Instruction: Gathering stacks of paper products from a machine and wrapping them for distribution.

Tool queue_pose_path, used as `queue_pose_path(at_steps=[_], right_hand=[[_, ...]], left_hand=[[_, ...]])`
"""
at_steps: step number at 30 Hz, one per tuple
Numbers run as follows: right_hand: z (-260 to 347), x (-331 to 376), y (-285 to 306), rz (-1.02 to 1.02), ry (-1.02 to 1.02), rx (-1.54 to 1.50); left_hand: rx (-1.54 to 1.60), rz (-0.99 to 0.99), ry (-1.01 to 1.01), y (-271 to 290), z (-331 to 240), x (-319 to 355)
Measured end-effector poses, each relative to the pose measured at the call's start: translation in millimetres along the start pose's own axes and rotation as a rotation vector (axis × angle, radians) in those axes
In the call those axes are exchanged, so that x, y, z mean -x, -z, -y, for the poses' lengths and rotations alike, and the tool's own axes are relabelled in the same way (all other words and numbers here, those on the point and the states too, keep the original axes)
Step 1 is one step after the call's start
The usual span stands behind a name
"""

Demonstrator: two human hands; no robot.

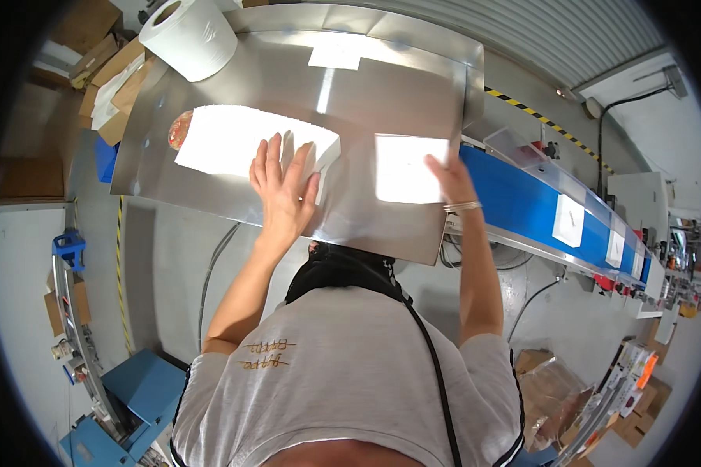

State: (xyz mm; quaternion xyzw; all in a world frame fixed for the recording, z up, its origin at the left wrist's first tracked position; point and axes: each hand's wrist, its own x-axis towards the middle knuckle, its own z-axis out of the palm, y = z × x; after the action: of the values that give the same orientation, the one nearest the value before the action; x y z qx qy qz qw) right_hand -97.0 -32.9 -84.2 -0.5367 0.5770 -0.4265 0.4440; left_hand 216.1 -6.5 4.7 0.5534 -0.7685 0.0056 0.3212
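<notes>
A long row of white, flat sheets or packets (226,140), packed closely together, lies on the steel table. My left hand (282,191) rests at its right end with the fingers stretched out and spread. Against the row's left end sits a rounded red-patterned thing (180,131), partly covered. To the right, one white square sheet or packet (405,173) is in my right hand (455,183), the thumb on its right edge; the other fingers are partly hidden. Glare washes out the white surfaces, so I cannot tell paper from pouch.
The steel table (358,101) has raised back and right rims. A large white roll (188,39) stands at its far left corner. A blue conveyor belt (514,187) runs off to the right, carrying several white packets (568,220) beside a clear guard. Cardboard boxes (121,86) lie left.
</notes>
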Motion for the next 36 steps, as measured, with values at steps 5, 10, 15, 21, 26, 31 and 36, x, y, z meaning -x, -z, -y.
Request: queue_pose_path(at_steps=[5,10,15,21,26,31,36], right_hand=[[-26.4,30.2,116.4,-0.510,-0.263,0.556],[-3.1,25.8,101.3,-0.711,-0.161,1.217],[85.9,-10.9,-41.4,0.221,0.190,0.359],[77.0,-27.9,-79.7,0.461,0.296,0.086],[18.1,2.8,-5.6,-0.024,-0.139,-0.106],[-56.7,31.0,130.0,-0.487,-0.298,0.324],[-1.4,38.1,102.4,-0.844,-0.061,1.320]], left_hand=[[0.057,-0.033,-0.020,-2.5,-1.5,-0.6],[0.023,-0.045,-0.011,-5.9,-1.3,3.9],[0.055,-0.018,-0.046,-4.9,1.1,3.0],[0.086,0.061,-0.023,5.3,-2.8,-6.1],[0.018,-0.005,0.005,2.6,16.1,-1.9],[0.056,-0.050,-0.010,-5.6,11.8,-4.5],[0.013,-0.050,0.025,-2.6,9.4,-1.0]])
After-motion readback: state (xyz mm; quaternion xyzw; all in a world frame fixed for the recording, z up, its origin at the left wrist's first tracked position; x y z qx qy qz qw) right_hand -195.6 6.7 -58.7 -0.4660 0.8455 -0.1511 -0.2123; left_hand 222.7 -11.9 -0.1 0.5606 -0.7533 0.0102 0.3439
